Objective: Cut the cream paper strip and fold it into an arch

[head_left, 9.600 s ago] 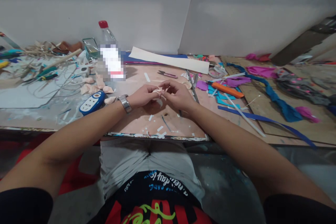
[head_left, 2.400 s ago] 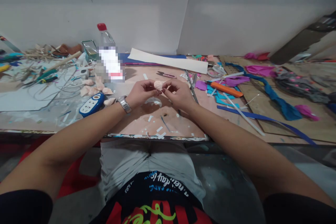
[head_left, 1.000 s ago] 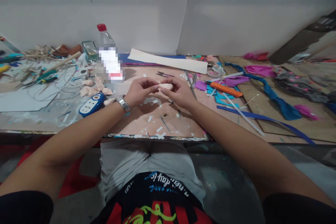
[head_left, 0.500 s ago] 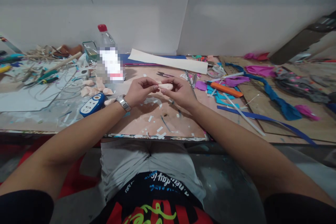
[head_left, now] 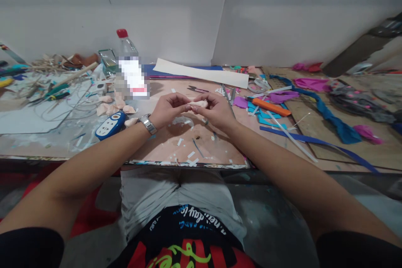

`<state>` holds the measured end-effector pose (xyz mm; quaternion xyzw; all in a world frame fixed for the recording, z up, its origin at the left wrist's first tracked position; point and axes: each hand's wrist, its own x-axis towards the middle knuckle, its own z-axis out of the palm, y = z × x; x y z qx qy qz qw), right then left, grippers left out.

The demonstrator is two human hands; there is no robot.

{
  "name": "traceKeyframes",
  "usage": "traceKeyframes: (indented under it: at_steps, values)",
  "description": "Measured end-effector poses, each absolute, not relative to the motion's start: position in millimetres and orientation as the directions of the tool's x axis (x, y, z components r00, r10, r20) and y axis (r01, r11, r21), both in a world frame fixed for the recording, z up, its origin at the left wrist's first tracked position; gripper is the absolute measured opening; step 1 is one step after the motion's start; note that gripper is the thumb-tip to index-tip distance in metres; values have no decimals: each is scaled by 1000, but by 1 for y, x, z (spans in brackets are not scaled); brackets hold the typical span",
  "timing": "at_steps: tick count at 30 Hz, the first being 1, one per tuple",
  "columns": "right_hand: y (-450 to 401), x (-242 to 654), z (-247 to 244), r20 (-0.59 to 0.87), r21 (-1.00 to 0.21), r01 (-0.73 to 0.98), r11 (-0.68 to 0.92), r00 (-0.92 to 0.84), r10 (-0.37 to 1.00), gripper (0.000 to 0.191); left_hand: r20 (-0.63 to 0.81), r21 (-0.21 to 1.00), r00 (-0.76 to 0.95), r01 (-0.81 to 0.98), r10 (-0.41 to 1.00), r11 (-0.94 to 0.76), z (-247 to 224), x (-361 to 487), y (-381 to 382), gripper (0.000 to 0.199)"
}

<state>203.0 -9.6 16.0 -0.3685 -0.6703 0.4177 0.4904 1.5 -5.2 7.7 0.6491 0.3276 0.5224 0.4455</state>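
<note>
A small, pale, elongated piece (head_left: 199, 103) is held between both hands above the middle of the table. My left hand (head_left: 171, 110), with a metal watch on its wrist, pinches the left end with thumb and forefinger. My right hand (head_left: 215, 111) has its fingers curled round the right end, the thumb below. Just behind the hands lie small dark scissors (head_left: 197, 89). Several peach-coloured pieces (head_left: 108, 106) rest to the left, near a blue and white power socket (head_left: 110, 125).
A bottle with a red cap (head_left: 122, 33) stands at the back left. Behind the hands lies a cream strip (head_left: 201, 74). An orange cutter (head_left: 271, 107), a blue strip (head_left: 320, 140) and coloured paper are on the right. Paper scraps litter the front edge.
The pale piece looks slimmer and more stretched towards my left hand, its left end narrower. Both hands have stayed in nearly the same place.
</note>
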Motion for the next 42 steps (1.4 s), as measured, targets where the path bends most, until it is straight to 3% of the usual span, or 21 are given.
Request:
traceKeyframes:
  at_steps: [6, 15, 25, 33, 42]
  values:
    - [-7, 203, 15, 386, -903, 94, 420, -252, 887, 34, 395, 899, 271, 83, 878, -430, 3, -1, -2, 40]
    - [-11, 204, 18, 477, -793, 266, 547, -286, 831, 23, 428, 843, 265, 227, 864, -488, 3, -3, -3, 34]
    - [-12, 205, 16, 481, -776, 316, 546, -262, 836, 34, 423, 813, 284, 301, 860, -499, 5, 0, -9, 35]
    - [-12, 202, 13, 461, -839, 165, 518, -290, 839, 48, 340, 917, 265, 119, 902, -380, 3, 4, -9, 33]
    - [-9, 204, 11, 438, -851, 180, 493, -272, 857, 30, 283, 939, 349, 87, 893, -332, -1, 3, -7, 37]
